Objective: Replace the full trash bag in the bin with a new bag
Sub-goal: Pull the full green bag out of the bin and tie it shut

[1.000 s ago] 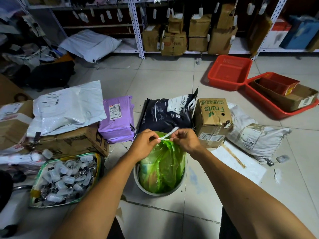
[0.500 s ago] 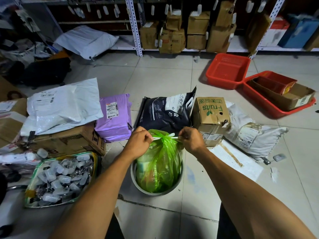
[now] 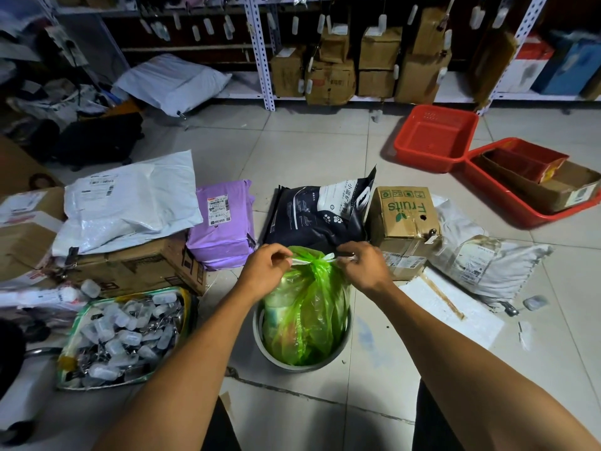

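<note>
- A full green trash bag (image 3: 305, 307) sits in a round grey bin (image 3: 260, 333) on the tiled floor, near the viewer.
- The left hand (image 3: 265, 271) and right hand (image 3: 361, 266) each pinch a white drawstring (image 3: 328, 257) at the gathered neck.
- The film looks thin, soft and slippery, the load probably light; the cinched neck seems the best place to grip.

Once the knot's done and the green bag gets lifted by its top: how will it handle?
The green bag is thin, crinkled film, so it will probably sag and swing. It bulges full inside the bin, so expect some weight and drag against the rim. The left hand and right hand pinch its white ties, which likely stretch.
</note>
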